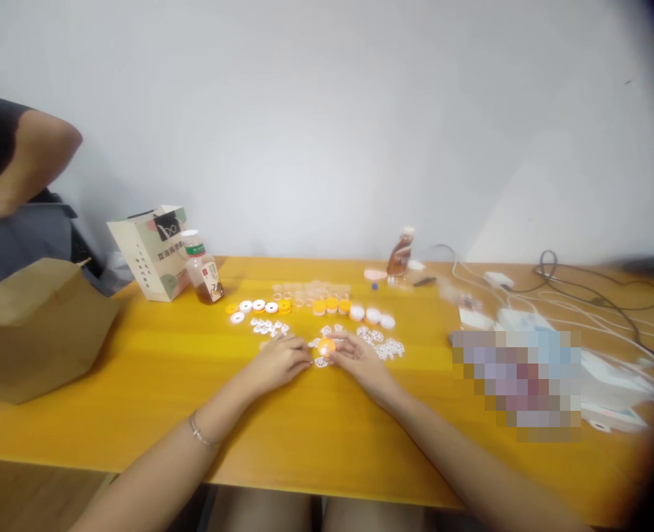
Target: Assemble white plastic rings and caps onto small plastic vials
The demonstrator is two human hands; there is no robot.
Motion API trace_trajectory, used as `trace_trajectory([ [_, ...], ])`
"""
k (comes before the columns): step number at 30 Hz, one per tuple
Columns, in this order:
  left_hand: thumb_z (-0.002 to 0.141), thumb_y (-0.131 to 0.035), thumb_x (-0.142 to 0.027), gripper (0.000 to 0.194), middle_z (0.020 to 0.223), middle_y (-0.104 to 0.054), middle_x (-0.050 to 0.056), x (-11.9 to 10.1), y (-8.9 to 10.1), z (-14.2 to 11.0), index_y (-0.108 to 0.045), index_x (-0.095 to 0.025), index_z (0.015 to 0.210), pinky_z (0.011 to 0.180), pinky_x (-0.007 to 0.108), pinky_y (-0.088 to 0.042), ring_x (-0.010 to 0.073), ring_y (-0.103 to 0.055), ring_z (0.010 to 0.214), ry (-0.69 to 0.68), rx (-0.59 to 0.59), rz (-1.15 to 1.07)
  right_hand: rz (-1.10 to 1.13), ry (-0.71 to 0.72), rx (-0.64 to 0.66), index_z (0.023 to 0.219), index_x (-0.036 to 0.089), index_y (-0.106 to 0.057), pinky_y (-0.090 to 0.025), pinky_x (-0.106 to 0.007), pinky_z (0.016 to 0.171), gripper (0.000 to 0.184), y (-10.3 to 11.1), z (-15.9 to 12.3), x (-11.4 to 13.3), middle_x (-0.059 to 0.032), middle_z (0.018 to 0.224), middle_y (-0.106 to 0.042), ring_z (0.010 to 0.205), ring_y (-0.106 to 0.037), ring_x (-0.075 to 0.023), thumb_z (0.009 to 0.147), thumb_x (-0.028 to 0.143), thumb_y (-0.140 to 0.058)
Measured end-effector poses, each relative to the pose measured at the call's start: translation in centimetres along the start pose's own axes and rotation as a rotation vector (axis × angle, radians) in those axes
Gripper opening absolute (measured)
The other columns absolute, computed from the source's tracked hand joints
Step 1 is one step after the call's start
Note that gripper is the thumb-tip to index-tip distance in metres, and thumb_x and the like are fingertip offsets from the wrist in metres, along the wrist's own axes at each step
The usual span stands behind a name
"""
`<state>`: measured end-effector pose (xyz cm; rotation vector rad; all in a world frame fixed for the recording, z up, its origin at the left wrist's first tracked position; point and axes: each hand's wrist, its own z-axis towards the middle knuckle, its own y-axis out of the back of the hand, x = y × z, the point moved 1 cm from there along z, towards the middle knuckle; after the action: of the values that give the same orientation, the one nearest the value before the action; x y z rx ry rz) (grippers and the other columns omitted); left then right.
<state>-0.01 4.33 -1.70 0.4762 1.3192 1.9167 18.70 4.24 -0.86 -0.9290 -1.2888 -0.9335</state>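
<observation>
My right hand (360, 360) pinches an orange round cap-like piece (327, 347) between thumb and fingers, just above the table. My left hand (279, 360) rests close by on the left, palm down, fingers loosely stretched toward that piece, with nothing seen in them. White openwork discs (389, 349) lie to the right and around the held piece. Small white parts (270, 326) are grouped beyond my left hand. Farther back stand a row of orange round pieces (332, 306), white round pieces (371, 316) and white rings (259, 305). Clear rings (310, 292) lie behind them.
On the left stand a brown paper bag (38, 332), a printed carton bag (154, 255) and a labelled bottle (202, 270). Another bottle (400, 253) is at the back. Cables (593, 295) and a blurred-out item (518, 384) lie right. A person's arm (38, 155) shows far left.
</observation>
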Motion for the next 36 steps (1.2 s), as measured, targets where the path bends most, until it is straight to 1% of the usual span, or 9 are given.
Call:
trace_trajectory([
  [4, 0.08, -0.047, -0.022, 0.013, 0.076, -0.058, 0.001, -0.1, -0.1, 0.1, -0.06, -0.02, 0.079, 0.071, 0.028, -0.036, 0.0139, -0.052, 0.075, 0.001, -0.023, 0.029, -0.014, 0.014, 0.015, 0.093, 0.022, -0.054, -0.044, -0.035, 0.08, 0.033, -0.1, 0.0, 0.0, -0.0003, 0.077, -0.062, 0.073, -0.059, -0.0143, 0.064, 0.032, -0.065],
  [6, 0.079, -0.049, -0.022, 0.011, 0.075, -0.058, 0.001, -0.1, 0.1, 0.2, -0.06, -0.019, 0.078, 0.071, 0.028, -0.036, 0.0141, -0.052, 0.074, 0.018, -0.06, 0.021, -0.024, 0.022, 0.019, 0.093, 0.022, -0.054, -0.044, -0.035, 0.081, 0.033, 0.0, 0.0, 0.0, -0.0003, 0.077, -0.062, 0.072, -0.059, -0.0141, 0.064, 0.032, -0.065],
  [11, 0.077, -0.05, -0.023, 0.011, 0.073, -0.057, 0.003, 0.0, 1.1, 0.3, -0.059, -0.017, 0.077, 0.066, 0.026, -0.039, 0.0132, -0.051, 0.07, 0.133, -0.282, -0.123, -0.039, 0.043, 0.042, 0.095, 0.022, -0.054, -0.045, -0.036, 0.08, 0.034, 0.1, 0.1, -0.3, -0.0007, 0.08, -0.062, 0.075, -0.06, -0.0149, 0.065, 0.033, -0.064],
  [15, 0.078, -0.05, -0.023, 0.011, 0.073, -0.057, 0.003, -0.1, 1.5, 0.3, -0.058, -0.016, 0.078, 0.067, 0.026, -0.04, 0.0133, -0.052, 0.071, 0.168, -0.363, -0.222, -0.055, 0.041, 0.06, 0.096, 0.022, -0.055, -0.045, -0.035, 0.081, 0.032, 0.0, 0.1, -0.5, -0.0005, 0.079, -0.062, 0.075, -0.06, -0.0149, 0.066, 0.033, -0.063],
  [20, 0.079, -0.05, -0.025, 0.012, 0.074, -0.057, 0.003, -0.5, 1.4, 0.4, -0.058, -0.016, 0.078, 0.067, 0.026, -0.04, 0.013, -0.052, 0.072, 0.165, -0.368, -0.281, -0.043, 0.015, 0.088, 0.097, 0.022, -0.054, -0.044, -0.036, 0.083, 0.032, -0.2, 0.0, -0.6, -0.0003, 0.078, -0.062, 0.076, -0.061, -0.0146, 0.068, 0.031, -0.062],
  [24, 0.08, -0.049, -0.026, 0.014, 0.075, -0.057, 0.004, -0.8, 1.2, 0.6, -0.059, -0.016, 0.079, 0.068, 0.026, -0.041, 0.0132, -0.053, 0.072, 0.157, -0.356, -0.315, -0.008, 0.01, 0.082, 0.097, 0.022, -0.052, -0.046, -0.036, 0.081, 0.036, -0.3, 0.1, -0.7, 0.0004, 0.076, -0.062, 0.075, -0.061, -0.0147, 0.064, 0.031, -0.065],
  [29, 0.08, -0.049, -0.026, 0.015, 0.075, -0.058, 0.004, -1.1, 0.8, 0.6, -0.06, -0.016, 0.08, 0.067, 0.027, -0.041, 0.0133, -0.053, 0.072, 0.156, -0.346, -0.361, 0.015, 0.012, 0.069, 0.089, 0.022, -0.05, -0.047, -0.037, 0.079, 0.034, -0.4, 0.2, -1.0, 0.0013, 0.072, -0.062, 0.07, -0.061, -0.0141, 0.062, 0.032, -0.067],
  [33, 0.08, -0.049, -0.025, 0.015, 0.075, -0.058, 0.004, -1.3, 0.7, 0.6, -0.061, -0.016, 0.079, 0.067, 0.026, -0.041, 0.013, -0.052, 0.072, 0.169, -0.31, -0.39, -0.001, 0.012, 0.119, 0.089, 0.021, -0.052, -0.046, -0.037, 0.081, 0.033, -0.4, 0.3, -1.3, -0.0003, 0.075, -0.063, 0.074, -0.061, -0.0147, 0.062, 0.033, -0.067],
  [36, 0.08, -0.05, -0.025, 0.015, 0.075, -0.057, 0.003, -1.2, 0.5, 0.6, -0.062, -0.017, 0.078, 0.068, 0.026, -0.041, 0.013, -0.053, 0.072, 0.208, -0.279, -0.406, -0.02, 0.02, 0.135, 0.09, 0.02, -0.053, -0.045, -0.036, 0.081, 0.032, -0.4, 0.4, -1.4, -0.0007, 0.078, -0.063, 0.076, -0.061, -0.0143, 0.063, 0.032, -0.066],
])
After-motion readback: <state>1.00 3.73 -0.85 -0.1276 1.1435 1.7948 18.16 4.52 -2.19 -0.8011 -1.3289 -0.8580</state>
